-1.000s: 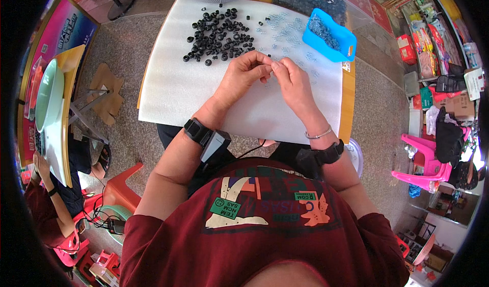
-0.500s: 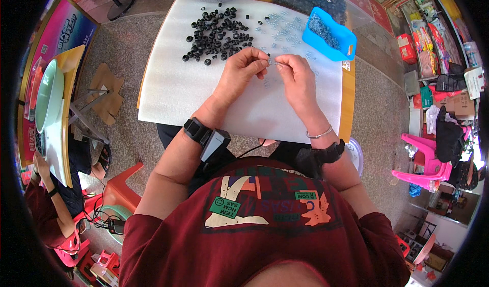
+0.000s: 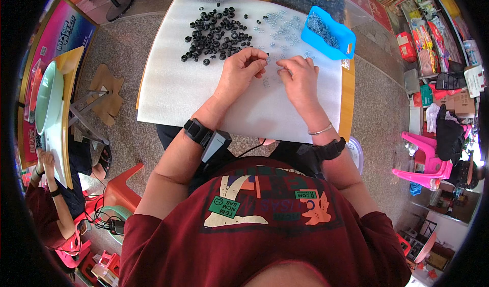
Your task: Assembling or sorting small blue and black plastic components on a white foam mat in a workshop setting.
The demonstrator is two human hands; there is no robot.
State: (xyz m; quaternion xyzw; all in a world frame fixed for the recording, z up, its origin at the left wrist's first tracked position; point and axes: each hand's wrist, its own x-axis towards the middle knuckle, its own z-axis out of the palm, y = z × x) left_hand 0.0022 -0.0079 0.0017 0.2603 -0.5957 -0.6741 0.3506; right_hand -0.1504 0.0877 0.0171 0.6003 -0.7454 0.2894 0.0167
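Foam sheet (image 3: 183, 93), blue tub (image 3: 322, 44) at its far right corner. Left hand (image 3: 239, 70) pinches what looks like a black piece (image 3: 268, 55) over it; right hand (image 3: 299, 78) curled nearby, can't tell if loaded. Piece seems light, rubbery; grab its sides.

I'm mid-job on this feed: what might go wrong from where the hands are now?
Clear pieces show faintly against the white sheet, so one dropped near the left hand might be hard to spot.

Black pieces lie loose, a few strays close to the clear ones, so a stray sweep could mix them.

The blue bin sits by the sheet's right edge; a knock from the right hand might spill its contents.
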